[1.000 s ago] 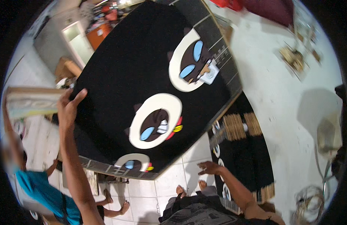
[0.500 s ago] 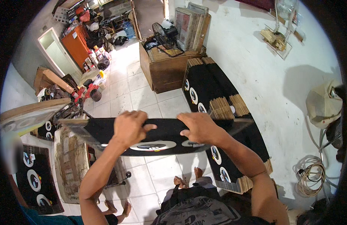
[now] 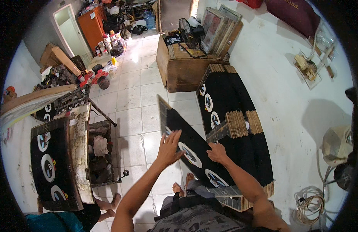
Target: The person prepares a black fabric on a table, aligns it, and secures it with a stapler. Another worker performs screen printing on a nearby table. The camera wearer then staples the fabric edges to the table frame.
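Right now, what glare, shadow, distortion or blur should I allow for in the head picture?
Head view: bright glare on the far floor tiles; head view: soft shadows on the white wall; head view: straight edges bow toward the picture's border; head view: left hand, right hand and black panel look readable, without heavy blur.

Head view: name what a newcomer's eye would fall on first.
Probably the black panel with white ovals like cartoon eyes, slanting at the centre with the left hand at its left side and the right hand by its upper right edge. Next would come the stacks of similar black panels along the right wall, and the orange cabinet beside the doorway at upper left.
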`<state>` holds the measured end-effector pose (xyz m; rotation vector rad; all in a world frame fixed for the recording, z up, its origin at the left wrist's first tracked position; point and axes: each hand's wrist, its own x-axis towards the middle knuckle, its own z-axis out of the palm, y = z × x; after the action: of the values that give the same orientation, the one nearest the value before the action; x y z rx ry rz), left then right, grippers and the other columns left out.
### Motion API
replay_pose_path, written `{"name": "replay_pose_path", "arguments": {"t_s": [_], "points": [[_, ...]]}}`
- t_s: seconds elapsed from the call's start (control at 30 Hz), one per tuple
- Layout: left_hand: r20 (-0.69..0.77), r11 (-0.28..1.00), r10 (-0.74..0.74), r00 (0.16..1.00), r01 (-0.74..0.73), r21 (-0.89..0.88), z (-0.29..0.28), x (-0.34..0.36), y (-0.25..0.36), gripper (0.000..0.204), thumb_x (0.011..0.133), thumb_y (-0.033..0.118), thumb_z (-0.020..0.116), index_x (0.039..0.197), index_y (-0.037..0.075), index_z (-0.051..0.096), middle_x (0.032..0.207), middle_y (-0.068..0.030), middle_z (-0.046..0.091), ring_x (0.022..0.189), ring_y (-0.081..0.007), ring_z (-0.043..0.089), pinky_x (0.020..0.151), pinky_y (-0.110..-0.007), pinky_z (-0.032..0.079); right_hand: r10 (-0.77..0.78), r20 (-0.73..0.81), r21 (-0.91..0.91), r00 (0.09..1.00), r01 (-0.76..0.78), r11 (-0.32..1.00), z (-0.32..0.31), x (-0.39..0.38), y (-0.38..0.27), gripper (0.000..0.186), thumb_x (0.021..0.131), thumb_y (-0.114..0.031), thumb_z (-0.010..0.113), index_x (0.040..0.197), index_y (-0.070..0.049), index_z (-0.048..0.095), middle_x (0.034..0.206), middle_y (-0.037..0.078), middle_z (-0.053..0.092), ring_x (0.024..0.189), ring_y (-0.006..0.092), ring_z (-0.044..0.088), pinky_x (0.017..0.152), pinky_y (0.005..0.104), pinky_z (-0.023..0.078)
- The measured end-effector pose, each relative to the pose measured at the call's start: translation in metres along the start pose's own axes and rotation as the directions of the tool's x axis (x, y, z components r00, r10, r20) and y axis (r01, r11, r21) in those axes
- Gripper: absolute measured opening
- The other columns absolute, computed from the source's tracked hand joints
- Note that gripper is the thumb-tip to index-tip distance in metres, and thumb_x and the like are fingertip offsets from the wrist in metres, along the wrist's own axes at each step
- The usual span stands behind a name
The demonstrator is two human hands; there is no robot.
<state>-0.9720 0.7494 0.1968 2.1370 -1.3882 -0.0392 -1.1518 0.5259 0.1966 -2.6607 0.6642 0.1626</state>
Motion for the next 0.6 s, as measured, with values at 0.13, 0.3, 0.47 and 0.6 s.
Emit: {"name": "replay_pose_path", "arguments": {"t_s": [0.13,0.3,0.47,0.6], "points": [[0.443,0.859,-0.465,0.766,0.513,0.014,0.070,-0.134,-0.072,0.085,0.083,0.042,0.077,0.148,0.002,0.039,0.135,-0.0227,0.059,0.122,-0.0408,0.058,0.103,-0.053,0.045,0.221,0.016,-0.013,0.975,-0.221,0.975,0.030,0.027,0.053,0.042,0.084,-0.024,0.069,0.116,0.003,0.064,0.103,0.028,0.068,0.101,0.0454,0.065,0.088,0.0530,0.052],[0.573,0.389,-0.790,0.219,0.901,0.193,0.136,-0.333,-0.086,0.093,0.076,0.056,0.080,0.145,0.003,0.046,0.137,-0.0237,0.059,0.126,-0.0398,0.057,0.106,-0.048,0.047,0.271,-0.110,0.060,0.956,-0.265,0.962,0.046,0.082,0.122,0.042,0.082,-0.021,0.071,0.117,0.001,0.066,0.100,0.028,0.067,0.098,0.0472,0.064,0.084,0.0511,0.051],[0.414,-0.083,-0.896,-0.160,0.977,0.197,0.206,-0.389,-0.018,0.076,0.071,0.055,0.079,0.125,0.003,0.064,0.119,-0.0218,0.069,0.111,-0.0390,0.066,0.095,-0.050,0.053,0.124,0.022,0.181,0.992,-0.126,0.975,0.011,0.165,0.161,0.042,0.086,-0.017,0.066,0.122,0.005,0.064,0.118,0.023,0.069,0.109,0.0380,0.065,0.097,0.0456,0.050],[0.144,-0.294,-0.951,-0.272,0.941,-0.164,0.241,-0.267,0.004,0.063,0.073,0.051,0.076,0.112,0.002,0.070,0.112,-0.0224,0.071,0.107,-0.0385,0.067,0.091,-0.049,0.053,-0.141,0.131,0.217,0.981,0.110,0.970,0.005,0.270,0.119,0.044,0.089,-0.020,0.064,0.125,0.005,0.063,0.122,0.023,0.067,0.112,0.0379,0.063,0.098,0.0465,0.048]]}}
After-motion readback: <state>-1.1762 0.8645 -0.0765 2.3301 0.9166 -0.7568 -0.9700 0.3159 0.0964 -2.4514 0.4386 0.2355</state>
